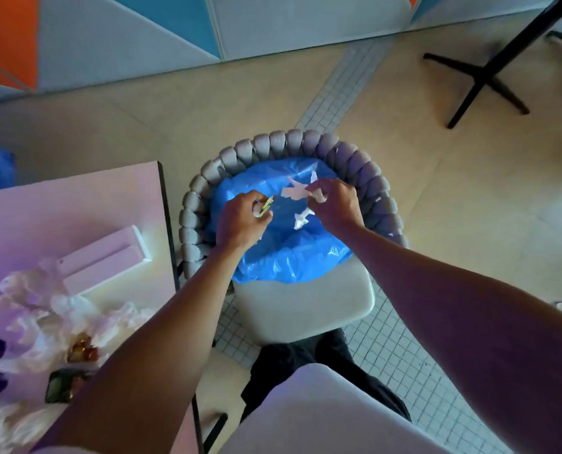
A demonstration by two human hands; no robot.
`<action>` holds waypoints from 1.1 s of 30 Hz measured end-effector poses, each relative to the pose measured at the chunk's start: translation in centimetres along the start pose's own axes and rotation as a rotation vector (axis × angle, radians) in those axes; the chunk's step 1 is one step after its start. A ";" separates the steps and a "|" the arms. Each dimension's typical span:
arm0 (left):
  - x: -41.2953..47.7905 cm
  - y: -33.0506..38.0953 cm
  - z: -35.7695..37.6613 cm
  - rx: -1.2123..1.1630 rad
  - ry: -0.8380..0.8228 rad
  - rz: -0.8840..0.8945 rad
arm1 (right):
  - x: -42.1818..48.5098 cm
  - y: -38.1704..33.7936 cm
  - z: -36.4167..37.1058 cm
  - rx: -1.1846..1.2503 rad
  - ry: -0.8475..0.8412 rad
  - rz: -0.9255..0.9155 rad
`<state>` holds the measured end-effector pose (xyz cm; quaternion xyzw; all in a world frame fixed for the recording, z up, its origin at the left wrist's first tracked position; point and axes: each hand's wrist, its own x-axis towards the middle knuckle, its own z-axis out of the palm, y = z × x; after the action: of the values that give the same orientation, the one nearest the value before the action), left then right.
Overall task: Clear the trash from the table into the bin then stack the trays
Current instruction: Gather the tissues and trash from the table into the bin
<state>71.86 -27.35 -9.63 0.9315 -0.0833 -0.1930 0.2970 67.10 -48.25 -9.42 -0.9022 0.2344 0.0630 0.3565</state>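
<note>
On the table at the near left lie crumpled white tissues, shiny wrappers and a dark packet. A white tray sits just beyond them. Both forearms reach out past the table edge over a blue bin bag, which rests on a grey chair. The left hand has its fingers curled round a small yellow-green wrapper. The right hand pinches torn white paper scraps above the bag. Farther off, a black table base stands on the tiled floor.
</note>
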 end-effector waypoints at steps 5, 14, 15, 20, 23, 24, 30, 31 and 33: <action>0.1 -1.6 0.9 0.188 -0.034 0.029 | 0.7 1.1 0.7 -0.078 -0.069 0.053; -3.6 0.9 -0.4 0.273 -0.025 -0.043 | -1.2 2.3 -1.8 -0.053 -0.089 0.046; -4.5 1.5 -0.4 0.274 -0.021 -0.053 | -1.6 2.6 -2.2 -0.058 -0.121 0.037; -9.0 3.4 -0.5 0.277 -0.062 -0.129 | -3.6 3.9 -3.5 -0.076 -0.269 -0.005; -13.3 4.5 -0.2 0.231 -0.031 -0.213 | -6.0 4.8 -4.2 -0.102 -0.350 -0.075; -14.8 4.9 -0.1 0.220 -0.027 -0.239 | -6.8 5.2 -4.4 -0.113 -0.374 -0.105; -25.3 4.8 0.7 0.151 0.093 -0.391 | -11.7 5.1 -4.3 -0.210 -0.511 -0.253; -27.4 4.4 0.8 0.143 0.120 -0.427 | -12.6 4.5 -4.1 -0.226 -0.528 -0.284; -31.6 3.3 1.0 0.105 0.182 -0.503 | -14.4 3.1 -3.6 -0.253 -0.558 -0.359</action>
<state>42.51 -22.01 1.39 0.9506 0.1676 -0.1713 0.1972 52.79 -47.21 -4.62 -0.9140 -0.0442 0.2720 0.2977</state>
